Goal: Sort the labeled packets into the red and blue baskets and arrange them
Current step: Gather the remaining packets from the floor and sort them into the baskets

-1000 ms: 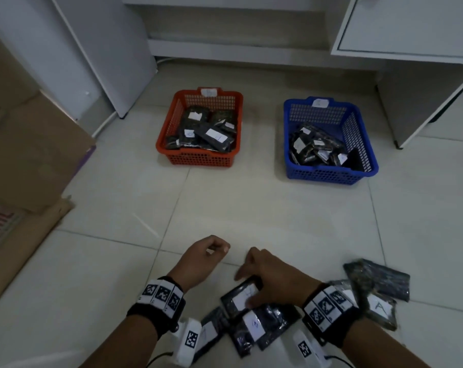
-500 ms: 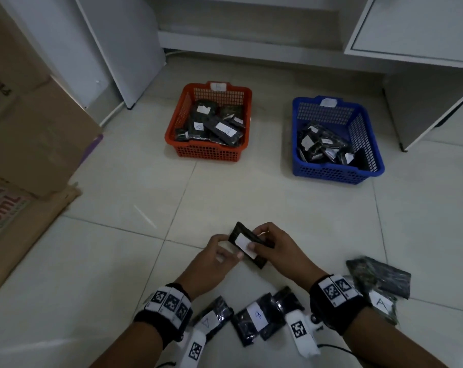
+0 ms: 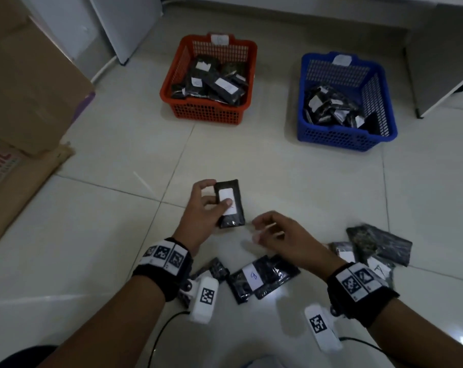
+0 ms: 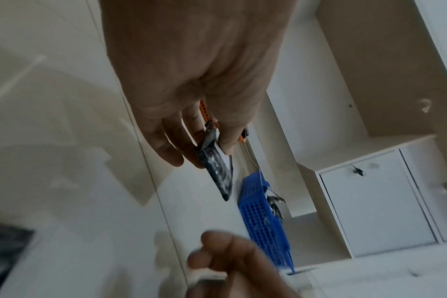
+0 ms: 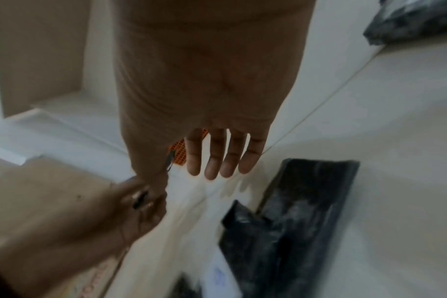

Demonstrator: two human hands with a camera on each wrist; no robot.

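Black packet [image 3: 229, 203] is sitting pinched in the left hand [image 3: 204, 208] – right hand [image 3: 281, 239] hanging loose, empty – thumb should be clearing the label before a basket is picked.

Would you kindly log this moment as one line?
left hand: holds labeled packet | right hand: empty, open | red basket, blue basket: part-filled

Black packet [image 3: 230, 203] with a white label, held upright above the tiled floor in the left hand [image 3: 201, 208]. Red basket [image 3: 208, 112] and blue basket [image 3: 342, 138], well apart on the floor, each hold dark labeled packets. More packets [image 3: 254, 278] lie loose on the floor nearby, one marked "A" [image 3: 378, 269].
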